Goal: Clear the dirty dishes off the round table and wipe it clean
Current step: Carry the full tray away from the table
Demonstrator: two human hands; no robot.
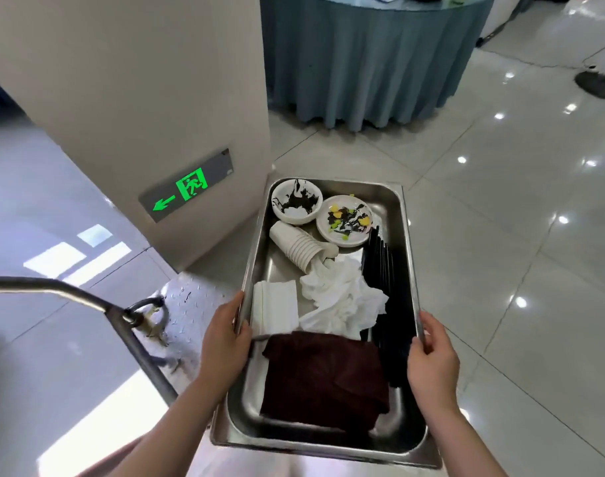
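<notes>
Both hands grip steel pan [406, 235] rims: left hand [225, 342], right hand [432, 363].
Inside: maroon cloth [323, 376], crumpled napkins [342, 301], stacked cups [299, 246], dirty bowl [297, 200], dirty plate [346, 220].

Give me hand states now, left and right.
Left hand: gripping the left rim of the steel tray.
Right hand: gripping the tray's right rim.
</notes>
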